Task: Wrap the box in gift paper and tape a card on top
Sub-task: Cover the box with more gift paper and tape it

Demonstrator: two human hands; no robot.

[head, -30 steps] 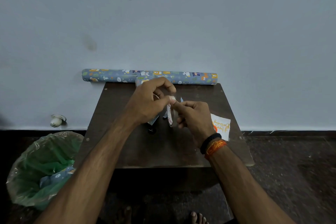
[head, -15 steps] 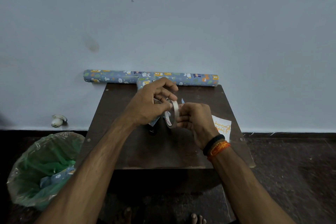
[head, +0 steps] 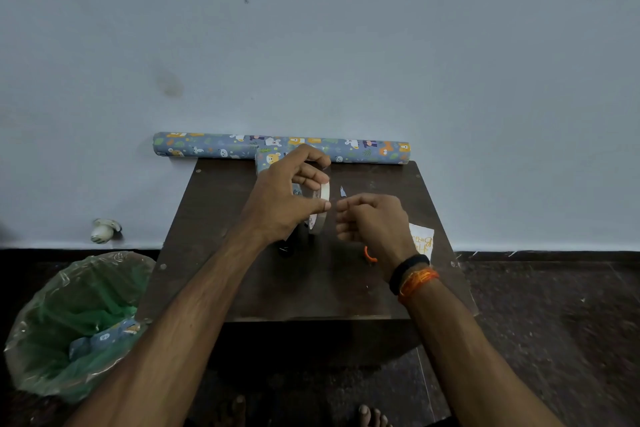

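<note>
Hands: left (head: 284, 198) grips tape roll (head: 320, 210); right (head: 372, 222) seemingly empty.

Dim, flat light; soft focus; wide-angle bowing at edges.

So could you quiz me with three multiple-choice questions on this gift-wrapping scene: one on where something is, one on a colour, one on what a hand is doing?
1. Where does the gift paper roll lie?
A. along the table's far edge, by the wall
B. in the bin
C. on the floor

2. What colour is the liner of the bin?
A. red
B. green
C. white

3. What is the left hand doing?
A. lying flat on the table
B. holding scissors
C. gripping the tape roll

Answers: 1 A, the roll spans the far edge of the table against the wall; 2 B, the liner is green; 3 C, its fingers curl round the tape roll.
</note>
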